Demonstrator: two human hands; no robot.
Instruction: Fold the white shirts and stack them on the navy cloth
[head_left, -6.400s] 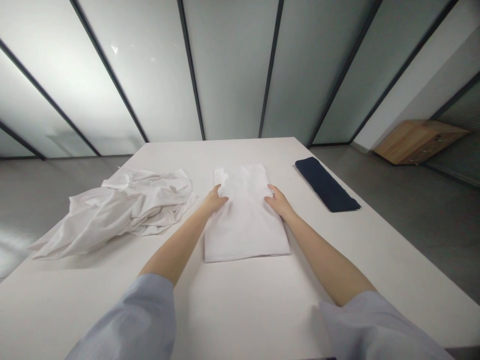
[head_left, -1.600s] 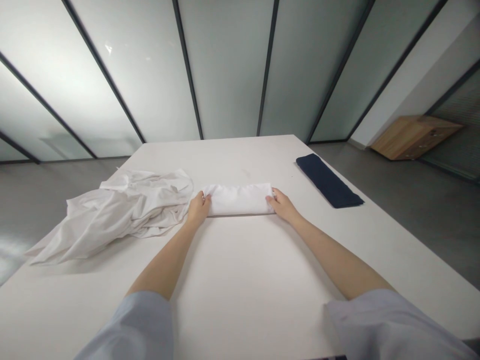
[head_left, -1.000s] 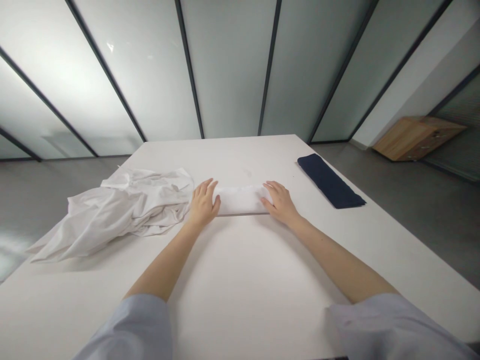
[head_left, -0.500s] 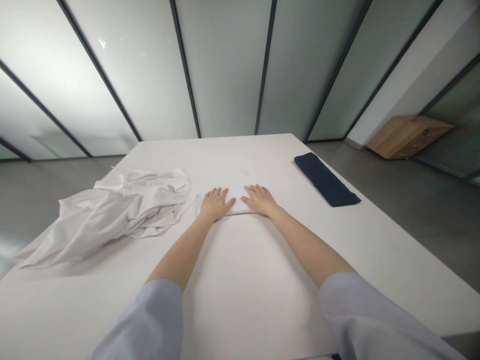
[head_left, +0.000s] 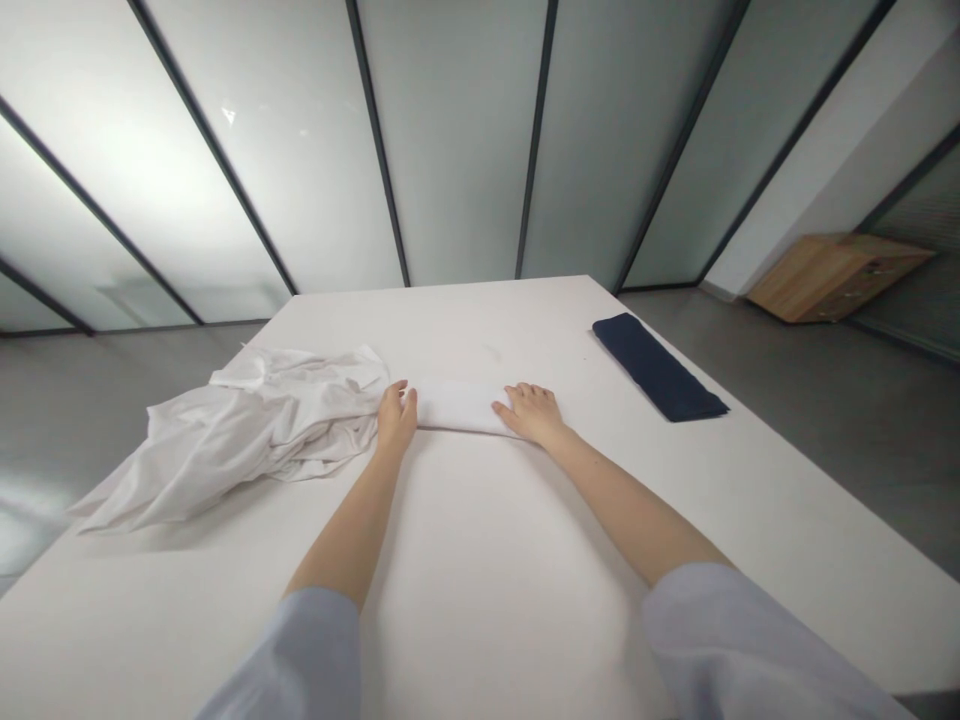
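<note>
A flat, folded white cloth point(head_left: 459, 408) lies on the white table in front of me. At its left end is my left hand point(head_left: 396, 418), turned on its side, fingers apart from the thumb, between the folded cloth and a crumpled heap of white fabric point(head_left: 277, 415). Whether its fingers touch the heap, I cannot tell. My right hand point(head_left: 531, 410) rests palm down with fingers spread on the right end of the folded cloth. Both hands look empty.
A dark navy folded cloth point(head_left: 656, 368) lies near the table's right edge. The white heap hangs close to the left edge of the table point(head_left: 480, 600). Behind stand frosted glass panels point(head_left: 457, 140), and a wooden cabinet point(head_left: 832, 275) is on the floor at right.
My left hand has slid left and turned from palm-down onto its side at the folded cloth's end. My right hand has shifted slightly right, still flat. The view has moved a little.
</note>
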